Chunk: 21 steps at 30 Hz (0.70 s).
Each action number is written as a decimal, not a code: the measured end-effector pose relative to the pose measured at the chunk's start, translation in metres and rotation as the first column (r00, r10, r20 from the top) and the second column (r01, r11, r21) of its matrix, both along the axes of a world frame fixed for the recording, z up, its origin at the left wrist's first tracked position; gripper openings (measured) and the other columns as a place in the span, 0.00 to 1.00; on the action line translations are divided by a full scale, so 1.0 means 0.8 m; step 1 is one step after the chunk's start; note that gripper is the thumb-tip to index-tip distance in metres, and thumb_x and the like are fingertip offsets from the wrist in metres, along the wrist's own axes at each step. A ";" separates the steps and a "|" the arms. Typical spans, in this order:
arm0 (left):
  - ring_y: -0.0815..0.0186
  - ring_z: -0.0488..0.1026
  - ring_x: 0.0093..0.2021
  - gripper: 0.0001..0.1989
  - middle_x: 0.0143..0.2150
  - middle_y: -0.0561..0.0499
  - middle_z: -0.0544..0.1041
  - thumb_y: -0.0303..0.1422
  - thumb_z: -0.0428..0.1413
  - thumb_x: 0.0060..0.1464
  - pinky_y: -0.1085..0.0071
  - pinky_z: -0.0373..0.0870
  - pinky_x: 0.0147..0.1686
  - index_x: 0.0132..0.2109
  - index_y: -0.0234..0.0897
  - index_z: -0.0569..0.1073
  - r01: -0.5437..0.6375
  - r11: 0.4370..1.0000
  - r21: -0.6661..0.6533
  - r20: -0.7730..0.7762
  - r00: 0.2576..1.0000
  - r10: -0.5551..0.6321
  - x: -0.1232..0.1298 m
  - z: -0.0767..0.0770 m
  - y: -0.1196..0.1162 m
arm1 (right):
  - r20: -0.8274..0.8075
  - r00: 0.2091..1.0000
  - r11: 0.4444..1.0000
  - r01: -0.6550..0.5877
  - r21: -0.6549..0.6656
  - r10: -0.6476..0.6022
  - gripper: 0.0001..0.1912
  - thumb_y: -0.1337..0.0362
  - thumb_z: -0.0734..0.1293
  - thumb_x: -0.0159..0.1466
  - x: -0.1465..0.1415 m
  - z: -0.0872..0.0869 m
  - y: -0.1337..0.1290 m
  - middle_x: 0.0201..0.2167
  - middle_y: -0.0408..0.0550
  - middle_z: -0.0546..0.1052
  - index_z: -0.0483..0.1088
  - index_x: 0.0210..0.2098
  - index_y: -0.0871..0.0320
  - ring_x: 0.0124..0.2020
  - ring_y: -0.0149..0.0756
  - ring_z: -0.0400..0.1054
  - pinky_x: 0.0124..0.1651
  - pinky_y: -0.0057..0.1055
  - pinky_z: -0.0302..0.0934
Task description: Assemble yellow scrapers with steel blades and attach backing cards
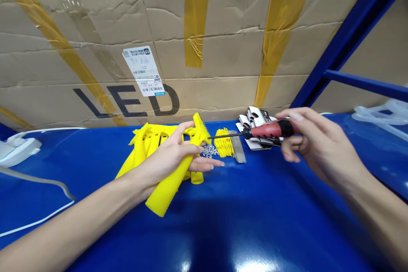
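Observation:
My left hand [178,148] is closed round a yellow plastic scraper [172,182], its wide handle slanting down toward me and its narrow head pointing up. In my right hand [318,140] is a screwdriver [267,129] with a red and black handle, held level. The screwdriver's tip meets or nearly meets the scraper's head; actual contact is hard to tell. Just behind my left fingers lies a heap of small screws [209,151]. Beside it are a stack of small yellow plastic pieces [224,142] and flat metal blades [237,148].
More yellow scrapers [143,140] lie piled behind my left forearm. White and black cardboard packs [255,119] stand behind the screwdriver. A large taped carton [223,51] walls off the back of the blue table [255,212]. A white device [19,151] with cables sits at left, a blue frame [344,38] at right.

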<state>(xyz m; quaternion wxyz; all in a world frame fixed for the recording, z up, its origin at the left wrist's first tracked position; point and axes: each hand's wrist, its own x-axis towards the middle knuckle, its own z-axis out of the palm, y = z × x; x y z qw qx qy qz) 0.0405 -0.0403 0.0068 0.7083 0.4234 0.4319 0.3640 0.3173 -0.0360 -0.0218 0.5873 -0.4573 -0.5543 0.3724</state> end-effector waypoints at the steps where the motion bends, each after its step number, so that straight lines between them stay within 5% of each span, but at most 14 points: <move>1: 0.51 0.83 0.41 0.40 0.60 0.33 0.71 0.18 0.52 0.59 0.75 0.80 0.31 0.71 0.48 0.46 0.004 1.000 0.007 -0.002 1.000 -0.004 0.000 0.000 0.001 | 0.030 0.999 1.000 0.011 0.010 -0.011 0.11 0.56 0.72 0.62 0.001 0.000 0.000 0.33 0.45 0.79 0.74 0.41 0.53 0.18 0.29 0.69 0.19 0.27 0.63; 4: 0.49 0.83 0.42 0.40 0.61 0.31 0.69 0.18 0.52 0.59 0.76 0.78 0.28 0.71 0.49 0.44 0.007 1.000 0.027 -0.017 1.000 -0.007 -0.001 -0.002 0.002 | 0.045 0.999 0.997 -0.029 0.078 0.026 0.18 0.58 0.76 0.57 0.002 0.000 0.000 0.43 0.46 0.79 0.73 0.46 0.51 0.26 0.31 0.74 0.28 0.29 0.70; 8: 0.49 0.83 0.41 0.41 0.64 0.31 0.67 0.18 0.53 0.58 0.78 0.75 0.24 0.71 0.49 0.45 0.006 1.000 0.024 -0.053 0.999 -0.005 -0.001 -0.002 0.002 | 0.174 0.985 1.000 0.022 0.007 -0.023 0.14 0.51 0.72 0.62 0.002 0.001 -0.001 0.28 0.43 0.77 0.74 0.40 0.54 0.16 0.27 0.66 0.19 0.26 0.61; 11: 0.51 0.83 0.40 0.42 0.64 0.30 0.66 0.18 0.53 0.58 0.79 0.73 0.22 0.72 0.48 0.44 -0.013 0.999 0.043 -0.060 0.998 0.015 0.001 0.001 0.000 | 0.133 0.991 0.998 -0.007 0.067 -0.002 0.19 0.56 0.77 0.56 0.001 0.000 0.001 0.44 0.46 0.78 0.74 0.45 0.51 0.30 0.33 0.74 0.31 0.29 0.71; 15: 0.51 0.83 0.40 0.44 0.64 0.29 0.66 0.17 0.52 0.57 0.80 0.71 0.21 0.72 0.47 0.42 -0.001 0.999 0.046 -0.062 0.998 0.004 0.003 0.004 -0.003 | 0.058 0.998 1.000 0.001 0.005 -0.001 0.13 0.52 0.71 0.63 0.001 -0.001 0.001 0.37 0.45 0.78 0.73 0.44 0.52 0.19 0.29 0.69 0.18 0.28 0.64; 18: 0.50 0.83 0.39 0.45 0.63 0.30 0.68 0.18 0.53 0.56 0.78 0.72 0.22 0.73 0.47 0.42 0.021 0.999 0.040 -0.056 0.998 -0.018 0.004 0.006 -0.004 | 0.094 0.996 0.994 -0.011 0.108 0.001 0.19 0.58 0.76 0.57 0.002 -0.002 0.001 0.45 0.46 0.78 0.72 0.46 0.50 0.26 0.31 0.73 0.26 0.29 0.69; 21: 0.50 0.84 0.39 0.46 0.60 0.31 0.71 0.19 0.55 0.56 0.76 0.74 0.25 0.73 0.48 0.42 0.026 0.999 0.030 -0.052 0.998 -0.024 0.002 0.006 -0.004 | 0.121 0.993 0.997 0.002 0.080 -0.011 0.14 0.56 0.74 0.60 0.004 -0.003 0.000 0.27 0.40 0.75 0.73 0.43 0.52 0.17 0.29 0.66 0.17 0.27 0.61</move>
